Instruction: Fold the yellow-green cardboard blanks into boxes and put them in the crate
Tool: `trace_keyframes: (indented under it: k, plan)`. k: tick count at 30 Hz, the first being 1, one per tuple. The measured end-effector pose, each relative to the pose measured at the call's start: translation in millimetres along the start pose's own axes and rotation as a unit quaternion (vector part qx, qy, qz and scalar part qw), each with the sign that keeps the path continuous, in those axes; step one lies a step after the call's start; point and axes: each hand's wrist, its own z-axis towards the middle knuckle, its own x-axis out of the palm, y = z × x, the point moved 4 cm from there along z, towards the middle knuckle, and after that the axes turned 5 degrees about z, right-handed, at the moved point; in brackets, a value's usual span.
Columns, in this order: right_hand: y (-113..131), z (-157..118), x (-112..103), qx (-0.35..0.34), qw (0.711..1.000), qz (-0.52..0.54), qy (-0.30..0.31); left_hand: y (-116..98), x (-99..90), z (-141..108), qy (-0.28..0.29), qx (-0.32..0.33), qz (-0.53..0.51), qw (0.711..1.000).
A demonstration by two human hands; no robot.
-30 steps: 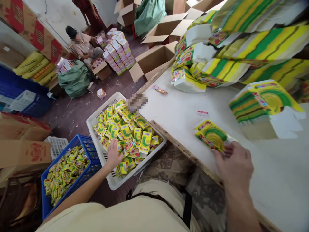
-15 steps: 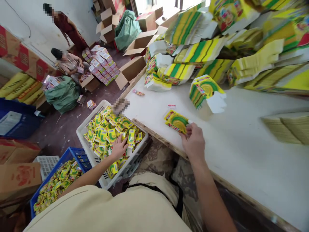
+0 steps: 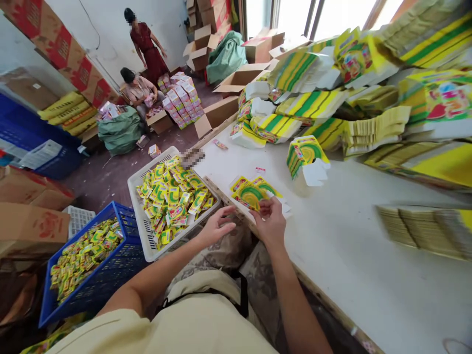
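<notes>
My right hand [image 3: 272, 216] is closed on the near edge of a flat yellow-and-green printed carton [image 3: 251, 195], over the white table near its front edge. Another yellow-green carton [image 3: 266, 186] shows just behind it. My left hand [image 3: 220, 226] is between the basket and the table edge, fingers apart with nothing visible in them. To its left, a white plastic basket [image 3: 137, 223] is heaped with small yellow-green packs [image 3: 173, 194]. An upright open carton [image 3: 306, 155] with white flaps stands farther back on the table.
Stacks of folded yellow cartons [image 3: 309, 105] crowd the table's back, with another stack [image 3: 420, 231] at right. A blue crate [image 3: 92, 275] of packs stands at lower left. Two people [image 3: 147, 46] are near pink boxes [image 3: 182, 101] across the room. Open cardboard boxes [image 3: 241, 78] stand behind the table.
My left hand has left the packs in the basket and moved right, toward my right hand. My right hand has shifted left with its carton. The view has turned somewhat.
</notes>
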Motion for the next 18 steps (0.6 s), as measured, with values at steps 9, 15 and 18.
trace_keyframes:
  k: [9,15,18]
  plan:
    - [33,-44,21,0.021,0.994,0.089,0.06,-30,34.9,36,0.055,-0.048,-0.356,0.932]
    - [55,-53,65,0.029,0.984,0.142,0.104,-44,-8.6,30,0.012,-0.037,-0.391,0.92]
    - [59,-55,82,0.034,0.982,0.152,0.107,-43,-28.0,29,-0.032,-0.033,-0.384,0.922]
